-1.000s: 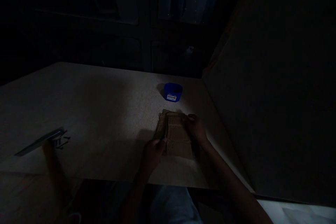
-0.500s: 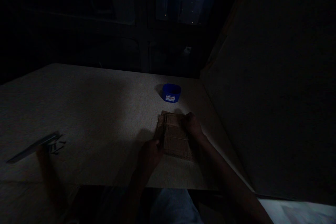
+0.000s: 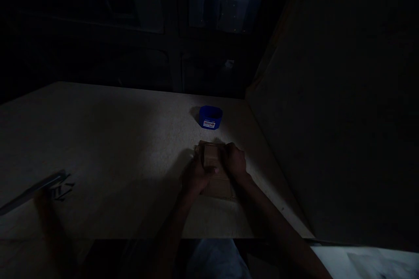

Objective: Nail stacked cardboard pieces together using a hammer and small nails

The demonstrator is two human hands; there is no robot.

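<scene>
A brown piece of corrugated cardboard (image 3: 218, 185) lies on the pale table (image 3: 114, 148) in dim light. My left hand (image 3: 196, 174) grips its left side, fingers curled over the top. My right hand (image 3: 235, 160) is closed on its far right part. Both hands sit close together over the cardboard and hide most of it. A small blue tub (image 3: 210, 117) with a white label stands just beyond them.
A long dark flat tool (image 3: 31, 192) lies at the table's left, with a few small dark bits beside its end. A large dark board (image 3: 334, 130) rises along the table's right edge. Dark cabinets or windows stand behind.
My left hand has moved forward and right onto the cardboard, close to my right hand. The cardboard looks folded or bunched smaller than before.
</scene>
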